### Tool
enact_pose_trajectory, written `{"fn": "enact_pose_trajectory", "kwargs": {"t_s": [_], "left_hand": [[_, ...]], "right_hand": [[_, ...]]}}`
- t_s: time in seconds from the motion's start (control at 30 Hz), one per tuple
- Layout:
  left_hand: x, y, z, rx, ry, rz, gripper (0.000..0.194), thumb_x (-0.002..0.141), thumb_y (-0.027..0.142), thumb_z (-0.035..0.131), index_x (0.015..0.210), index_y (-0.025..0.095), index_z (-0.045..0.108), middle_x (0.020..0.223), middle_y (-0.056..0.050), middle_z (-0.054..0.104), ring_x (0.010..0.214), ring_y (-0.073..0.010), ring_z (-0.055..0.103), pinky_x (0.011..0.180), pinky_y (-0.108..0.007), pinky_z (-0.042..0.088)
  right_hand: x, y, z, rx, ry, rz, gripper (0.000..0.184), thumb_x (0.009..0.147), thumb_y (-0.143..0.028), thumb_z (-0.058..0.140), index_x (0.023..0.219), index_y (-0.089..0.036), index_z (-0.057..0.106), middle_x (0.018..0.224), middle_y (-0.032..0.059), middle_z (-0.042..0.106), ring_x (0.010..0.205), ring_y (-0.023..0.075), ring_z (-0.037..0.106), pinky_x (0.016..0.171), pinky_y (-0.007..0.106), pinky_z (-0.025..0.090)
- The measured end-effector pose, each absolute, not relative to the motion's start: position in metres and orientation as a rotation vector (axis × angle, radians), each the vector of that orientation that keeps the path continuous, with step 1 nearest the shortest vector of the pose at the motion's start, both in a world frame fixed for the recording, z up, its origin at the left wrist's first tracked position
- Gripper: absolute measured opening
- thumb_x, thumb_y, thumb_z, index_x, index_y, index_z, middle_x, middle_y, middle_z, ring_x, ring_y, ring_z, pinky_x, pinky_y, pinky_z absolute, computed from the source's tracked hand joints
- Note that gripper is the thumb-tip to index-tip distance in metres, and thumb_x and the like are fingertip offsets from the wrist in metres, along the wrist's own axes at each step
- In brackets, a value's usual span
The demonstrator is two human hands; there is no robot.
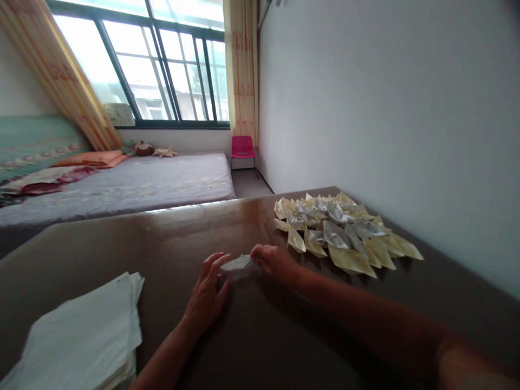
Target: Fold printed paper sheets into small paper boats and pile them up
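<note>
In the head view, a small folded paper boat point(236, 263), white with faint marks, is between my hands just above the brown table. My right hand point(276, 264) pinches its right end between thumb and fingers. At its left tip is my left hand point(208, 290), thumb and fingers apart; whether a fingertip touches the paper I cannot tell. Beyond my right hand stand many folded paper boats point(335, 234), yellowish and white-grey, packed in rows. To the left of my left hand lies a stack of white paper sheets point(83, 333) with uneven edges.
The glossy brown table point(170, 244) meets a white wall point(385, 108) on the right. Past its far edge are a bed point(182, 176) with a folded orange cloth point(91, 158), a pink chair point(242, 147), and a window point(174, 70) with curtains.
</note>
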State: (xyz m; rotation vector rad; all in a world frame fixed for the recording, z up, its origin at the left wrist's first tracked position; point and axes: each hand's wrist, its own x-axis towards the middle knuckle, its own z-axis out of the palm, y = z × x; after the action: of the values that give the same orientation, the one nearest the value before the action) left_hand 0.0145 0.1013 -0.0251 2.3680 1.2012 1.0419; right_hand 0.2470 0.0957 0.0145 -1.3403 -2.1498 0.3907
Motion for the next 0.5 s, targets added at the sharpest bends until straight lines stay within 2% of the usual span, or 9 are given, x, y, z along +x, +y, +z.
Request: {"fn": "enact_pose_trajectory", "kwargs": {"t_s": [0.1, 0.2, 0.3, 0.4, 0.5], "left_hand": [[0.011, 0.106, -0.029, 2.272, 1.221, 1.125, 0.043, 0.089, 0.028, 0.048, 0.131, 0.028, 0.039, 0.134, -0.008, 0.039, 0.104, -0.0175, 0.059, 0.078, -0.032, 0.059], [0.011, 0.108, -0.033, 2.308, 1.24, 1.066, 0.035, 0.09, 0.028, 0.046, 0.125, 0.027, 0.046, 0.132, -0.008, 0.042, 0.1, -0.0172, 0.061, 0.078, -0.033, 0.059], [0.011, 0.106, -0.033, 2.368, 1.253, 1.008, 0.031, 0.09, 0.029, 0.045, 0.121, 0.027, 0.051, 0.133, -0.008, 0.043, 0.101, -0.0188, 0.061, 0.081, -0.036, 0.058], [0.011, 0.102, -0.031, 2.422, 1.259, 0.96, 0.029, 0.091, 0.028, 0.044, 0.117, 0.028, 0.054, 0.131, -0.007, 0.047, 0.106, -0.0203, 0.059, 0.085, -0.036, 0.056], [0.012, 0.094, -0.023, 2.487, 1.257, 0.945, 0.029, 0.091, 0.022, 0.042, 0.115, 0.028, 0.057, 0.127, -0.006, 0.053, 0.111, -0.0204, 0.057, 0.094, -0.037, 0.051]], "right_hand": [[0.284, 0.097, 0.048, -1.57, -2.061, 0.08, 0.015, 0.09, -0.033, 0.051, 0.094, -0.022, 0.06, 0.081, 0.0025, 0.068, 0.071, 0.0162, 0.062, 0.063, 0.024, 0.041], [0.338, 0.107, 0.078, -1.792, -1.887, -0.199, 0.021, 0.089, -0.04, 0.051, 0.09, -0.022, 0.064, 0.081, 0.0031, 0.068, 0.072, 0.0165, 0.061, 0.064, 0.025, 0.039], [0.391, 0.123, 0.096, -2.025, -1.658, -0.566, 0.027, 0.09, -0.041, 0.048, 0.095, -0.021, 0.066, 0.088, 0.0081, 0.067, 0.08, 0.0196, 0.061, 0.064, 0.027, 0.038], [0.423, 0.133, 0.101, -2.215, -1.659, -0.631, 0.03, 0.09, -0.041, 0.048, 0.094, -0.02, 0.068, 0.086, 0.0107, 0.067, 0.081, 0.0221, 0.06, 0.064, 0.029, 0.038], [0.416, 0.132, 0.098, -2.123, -1.862, -0.683, 0.035, 0.089, -0.045, 0.049, 0.101, -0.017, 0.067, 0.094, 0.0141, 0.068, 0.092, 0.0283, 0.058, 0.071, 0.035, 0.04]]}}
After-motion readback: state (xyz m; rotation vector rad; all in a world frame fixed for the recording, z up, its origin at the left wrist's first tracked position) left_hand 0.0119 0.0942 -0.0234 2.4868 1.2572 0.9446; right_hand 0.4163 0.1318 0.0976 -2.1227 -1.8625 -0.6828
